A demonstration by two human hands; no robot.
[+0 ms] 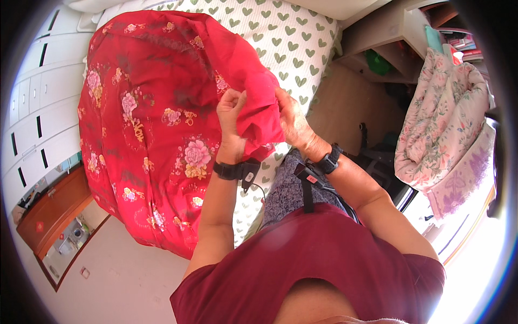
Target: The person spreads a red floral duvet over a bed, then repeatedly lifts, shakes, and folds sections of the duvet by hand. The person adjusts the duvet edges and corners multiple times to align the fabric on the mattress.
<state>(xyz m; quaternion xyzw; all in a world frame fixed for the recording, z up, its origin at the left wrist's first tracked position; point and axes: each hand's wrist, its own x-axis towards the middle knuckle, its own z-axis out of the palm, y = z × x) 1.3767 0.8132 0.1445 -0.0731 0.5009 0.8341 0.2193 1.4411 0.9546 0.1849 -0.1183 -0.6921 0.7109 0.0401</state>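
Observation:
A red quilt cover (162, 85) with pink and gold flowers is spread in a large, puffed heap over the bed. My left hand (231, 109) is at its right part, fingers curled against the red fabric, which seems pinched there. Across a gathered fold, my right hand (292, 117) grips the cover's edge, its fingertips partly hidden behind the cloth. The fabric bunches between both hands. Beneath lies a white bed sheet (299, 44) with green hearts. Both wrists wear black straps with small devices.
A folded floral quilt (441, 125) lies at the right, over a purple-and-white cloth (457, 190). An open cabinet (372, 40) with a green item stands beyond the bed. White drawers (44, 93) line the left side, near a brown wooden door frame (60, 206).

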